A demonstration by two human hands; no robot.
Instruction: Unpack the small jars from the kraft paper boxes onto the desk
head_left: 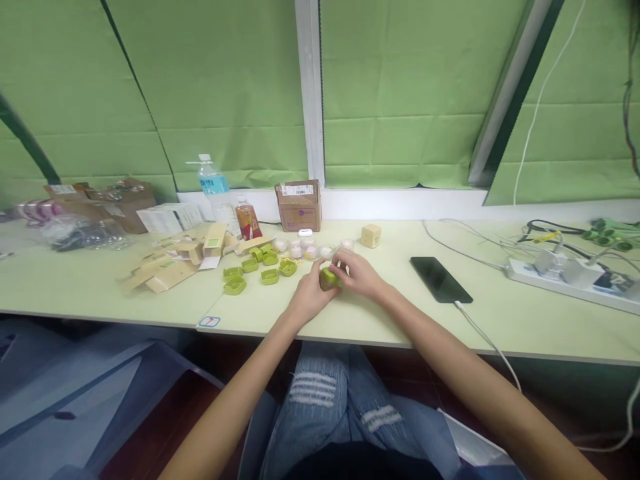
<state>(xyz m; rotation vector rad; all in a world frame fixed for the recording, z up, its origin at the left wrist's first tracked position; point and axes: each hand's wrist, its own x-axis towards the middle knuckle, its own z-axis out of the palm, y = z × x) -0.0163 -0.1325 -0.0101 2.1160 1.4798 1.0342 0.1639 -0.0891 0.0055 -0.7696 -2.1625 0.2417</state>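
Note:
Near the table's front, my left hand [311,293] is closed round a small container with a green top [329,277]. My right hand [356,272] pinches the same container from the right, its fingertips at the green top. To the left lie several green plastic pieces [269,276], some like open trays. Just behind my hands stand several small clear cups with pale pink contents [296,250]. A small closed tan box [371,235] sits behind and to the right of my right hand.
Flattened tan cartons [167,272] lie at left, near a water bottle [214,183] and a red-labelled bottle [247,219]. A brown box [300,208] stands by the wall. On the right are a black phone [440,279] with a white cable and a power strip [570,283].

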